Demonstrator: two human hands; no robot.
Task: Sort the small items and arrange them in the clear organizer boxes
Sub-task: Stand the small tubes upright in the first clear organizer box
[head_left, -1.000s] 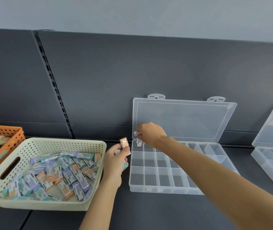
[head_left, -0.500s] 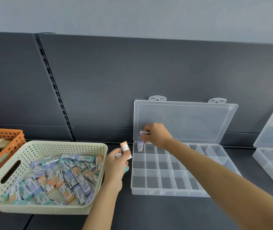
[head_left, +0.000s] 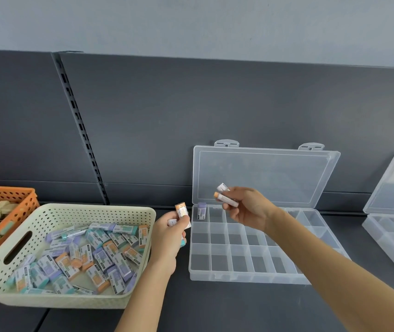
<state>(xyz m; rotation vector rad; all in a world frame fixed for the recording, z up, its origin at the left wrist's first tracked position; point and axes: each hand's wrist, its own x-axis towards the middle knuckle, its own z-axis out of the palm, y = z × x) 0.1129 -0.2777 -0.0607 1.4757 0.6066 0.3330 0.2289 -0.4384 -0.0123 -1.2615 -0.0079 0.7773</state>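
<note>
A clear organizer box (head_left: 244, 276) lies open on the dark shelf, its lid leaning on the back panel. One purple eraser (head_left: 201, 210) stands in its far-left compartment. My right hand (head_left: 246, 209) hovers over the box's back row, shut on two small erasers, one orange-tipped (head_left: 224, 199). My left hand (head_left: 170, 232) is between the cream basket and the box, shut on a few erasers, an orange one (head_left: 182, 210) sticking up. The cream basket (head_left: 47, 212) holds several purple, teal and orange erasers (head_left: 95, 257).
An orange basket (head_left: 11, 197) with pale items sits at the far left, touching the cream basket. A second open clear organizer box (head_left: 392, 226) stands at the right edge. The slotted dark back panel rises behind everything.
My right hand has lifted from the far-left compartment, leaving a purple eraser there, and moved right, still holding erasers. My left hand stayed in place.
</note>
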